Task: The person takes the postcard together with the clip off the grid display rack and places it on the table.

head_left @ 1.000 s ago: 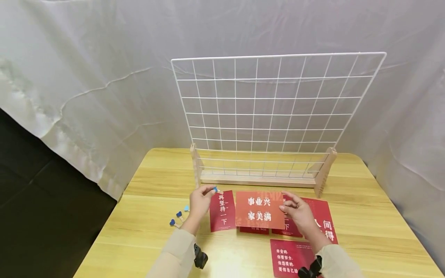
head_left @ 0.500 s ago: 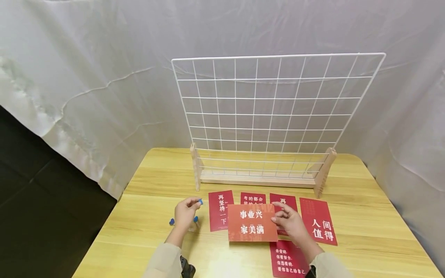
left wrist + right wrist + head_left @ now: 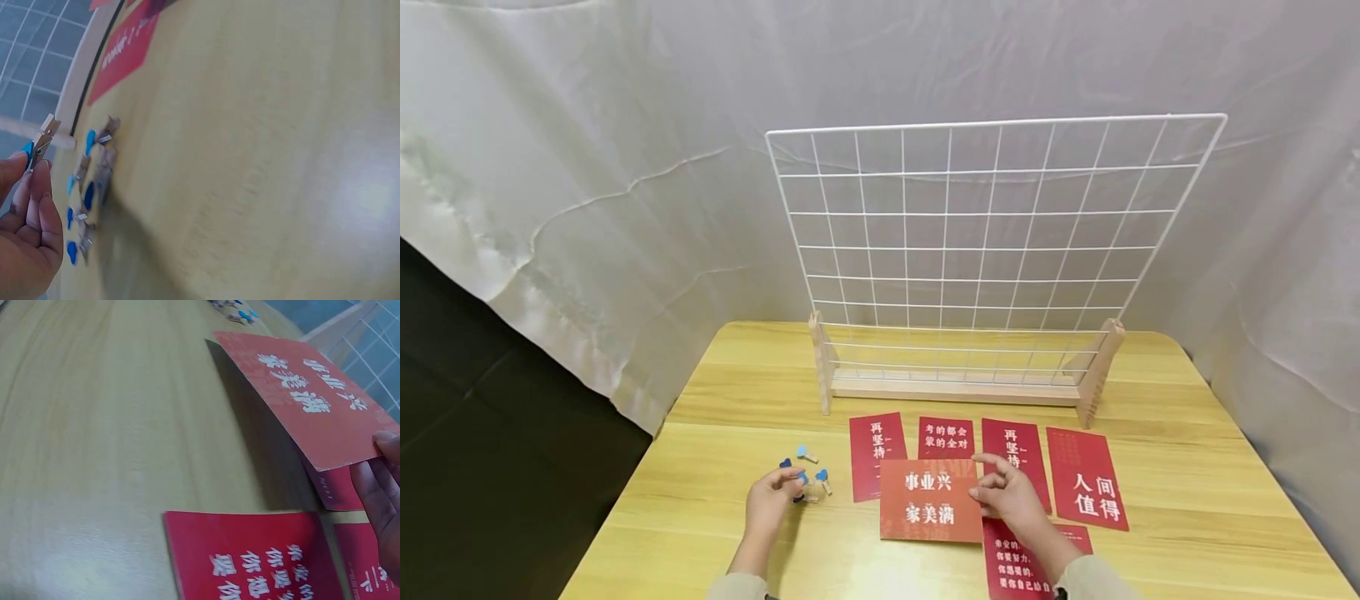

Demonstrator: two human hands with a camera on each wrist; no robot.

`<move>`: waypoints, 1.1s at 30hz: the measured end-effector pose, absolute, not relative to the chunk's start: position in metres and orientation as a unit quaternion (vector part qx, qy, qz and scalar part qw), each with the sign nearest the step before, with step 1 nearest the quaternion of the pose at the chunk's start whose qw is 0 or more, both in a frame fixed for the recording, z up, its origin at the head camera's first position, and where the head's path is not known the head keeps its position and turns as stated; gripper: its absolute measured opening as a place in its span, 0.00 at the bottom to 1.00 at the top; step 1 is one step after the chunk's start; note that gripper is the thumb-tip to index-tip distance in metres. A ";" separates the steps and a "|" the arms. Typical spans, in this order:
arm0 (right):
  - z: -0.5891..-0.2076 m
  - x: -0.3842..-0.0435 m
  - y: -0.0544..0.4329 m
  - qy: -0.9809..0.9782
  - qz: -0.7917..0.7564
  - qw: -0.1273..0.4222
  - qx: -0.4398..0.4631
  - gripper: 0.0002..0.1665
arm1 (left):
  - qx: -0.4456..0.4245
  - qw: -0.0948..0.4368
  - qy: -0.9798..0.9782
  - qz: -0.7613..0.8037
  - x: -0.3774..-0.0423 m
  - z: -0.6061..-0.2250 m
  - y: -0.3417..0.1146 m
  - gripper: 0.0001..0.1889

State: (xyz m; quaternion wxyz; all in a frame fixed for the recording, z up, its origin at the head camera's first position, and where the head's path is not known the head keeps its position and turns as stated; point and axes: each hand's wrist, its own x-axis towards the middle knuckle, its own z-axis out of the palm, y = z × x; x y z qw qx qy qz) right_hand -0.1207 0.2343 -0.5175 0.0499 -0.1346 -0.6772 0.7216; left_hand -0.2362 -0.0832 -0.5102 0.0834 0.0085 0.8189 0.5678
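My left hand (image 3: 766, 506) is at the left of the table, just above a small group of mini clothespins (image 3: 823, 479) with blue heart tops. Between its thumb and fingertips it pinches one wooden clothespin (image 3: 45, 139), best seen in the left wrist view. My right hand (image 3: 1011, 498) holds an orange-red card (image 3: 931, 527) by its right edge, thumb on top and fingers beneath. That card is raised above the table, tilted, and covers parts of the red cards behind it. White characters are printed on its upper face.
Red cards lie on the table: a left one (image 3: 868, 454), a second one (image 3: 947, 429), a third (image 3: 1030, 467), a right one (image 3: 1097, 467) and a front one (image 3: 1011, 575) partly under my right arm. A white wire grid (image 3: 997, 123) stands behind in a wooden base (image 3: 955, 389).
Both hands have drawn back toward me and to the left. The card moved along with my right hand, uncovering more of the red cards; my left hand kept its clothespin.
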 end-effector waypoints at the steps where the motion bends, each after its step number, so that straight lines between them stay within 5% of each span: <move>1: -0.519 -0.120 0.233 -0.679 0.721 0.050 -0.129 0.30 | 0.007 0.088 0.817 0.570 -0.234 -0.512 -0.085 0.12; 33: -0.531 -0.115 0.205 -0.755 0.635 -0.077 -0.148 0.10 | 0.048 0.164 0.845 0.507 -0.224 -0.522 -0.109 0.10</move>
